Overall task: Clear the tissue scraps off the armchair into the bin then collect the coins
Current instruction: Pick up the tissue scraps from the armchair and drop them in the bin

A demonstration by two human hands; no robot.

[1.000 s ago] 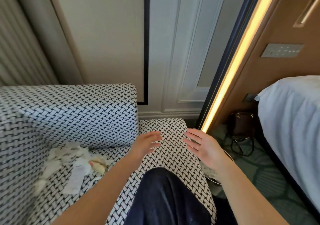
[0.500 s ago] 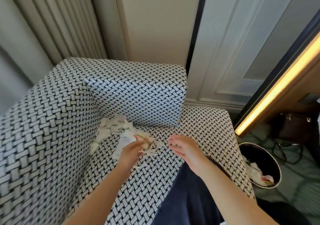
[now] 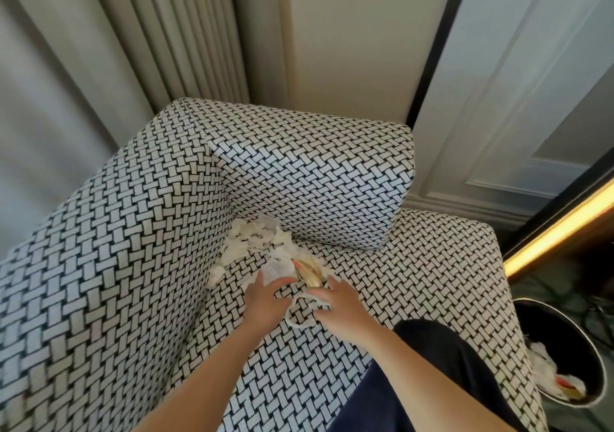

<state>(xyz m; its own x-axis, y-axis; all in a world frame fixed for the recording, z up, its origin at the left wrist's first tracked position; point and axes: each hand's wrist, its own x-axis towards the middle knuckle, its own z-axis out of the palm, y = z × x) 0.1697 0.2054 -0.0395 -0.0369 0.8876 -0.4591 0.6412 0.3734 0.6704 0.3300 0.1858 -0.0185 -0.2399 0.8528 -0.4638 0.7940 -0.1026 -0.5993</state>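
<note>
A heap of white tissue scraps [image 3: 257, 240] lies in the back corner of the armchair seat [image 3: 415, 265], which has a black-and-white woven pattern. My left hand [image 3: 265, 302] reaches into the near edge of the heap, thumb and fingers closing round a paper slip. My right hand [image 3: 342, 308] is beside it, fingers curled over a thin tissue strip [image 3: 299, 322]. A yellowish scrap [image 3: 310, 275] sits between the two hands. I make out no coins. The dark round bin [image 3: 571, 342] stands on the floor to the right of the chair, with tissue inside.
The chair's backrest [image 3: 315, 179] and left arm [image 3: 99, 265] wall in the heap on two sides. My dark-clothed knee [image 3: 432, 365] rests on the seat's front. Curtains hang behind the chair, and a lit strip [image 3: 558, 232] runs along the wall at the right.
My view has swung left and down onto the chair corner. Both hands have moved from the seat's front into the tissue heap, the right hand joining the left there.
</note>
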